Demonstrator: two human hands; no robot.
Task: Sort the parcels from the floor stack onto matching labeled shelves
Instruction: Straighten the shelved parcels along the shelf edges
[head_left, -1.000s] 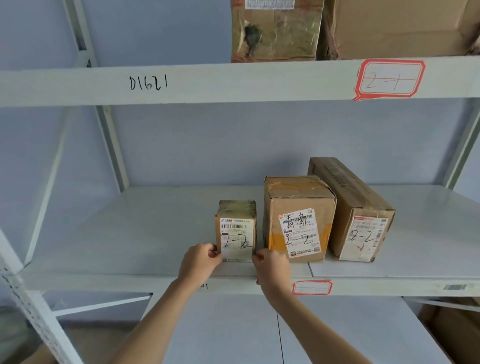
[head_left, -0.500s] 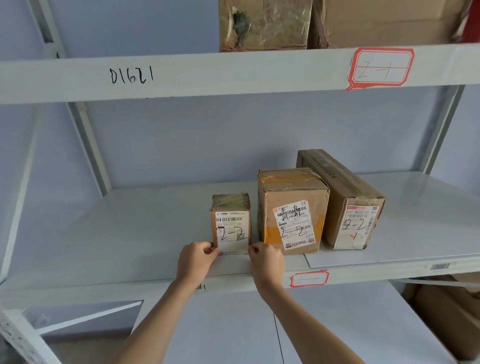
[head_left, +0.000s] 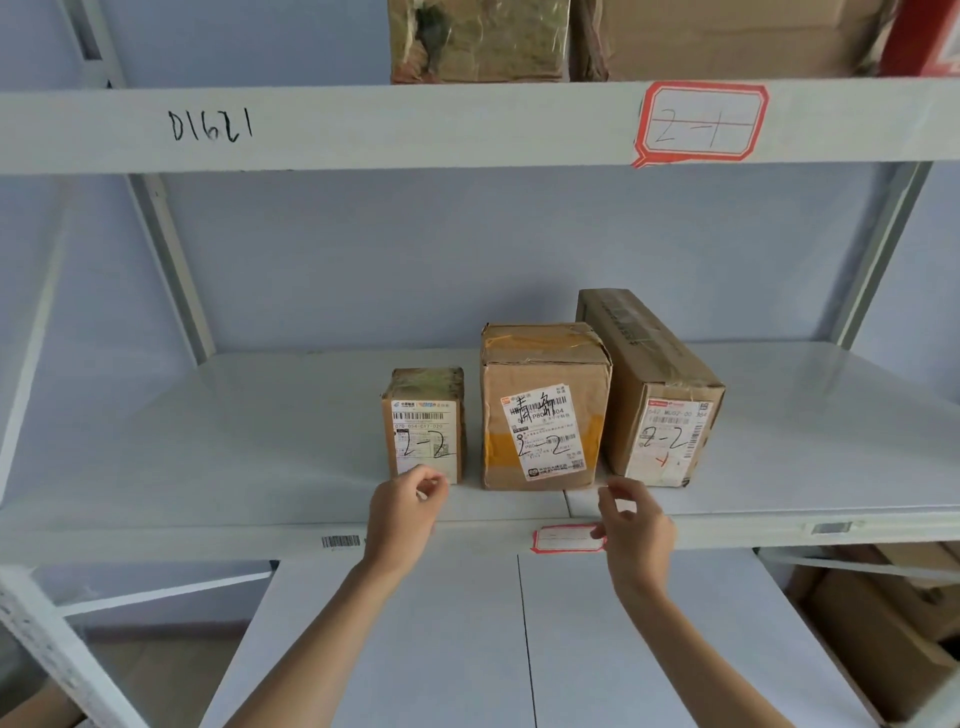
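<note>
A pale blue wall stood behind the white metal rack, and I faced its middle shelf (head_left: 260, 447). Three parcels stood there in a row near the front edge. The small box (head_left: 423, 423) was on the left, upright, its label marked 2-2 facing me. Just beside it on the right stood the mid box (head_left: 543, 410) with yellow tape and a 2-2 label, a narrow gap between them. The long box (head_left: 660, 410) stood next, touching or nearly touching the mid box, its 2-2 label end toward me and its length running back toward the wall.

My left hand (head_left: 405, 514) was at the small box's lower front, fingers loosely curled, tips at or just off the label; I could not tell whether they touched it. It gripped nothing. My right hand (head_left: 636, 525) hung in front of the shelf edge, below the gap between the mid and long boxes, fingers half open and empty, partly covering a red-bordered tag (head_left: 566, 539) on the edge.

On the beam above, a red-bordered label (head_left: 701, 123) read 2-1, with "D1621" (head_left: 210, 126) written at the left. More cartons (head_left: 478, 39) sat on that upper shelf.
</note>
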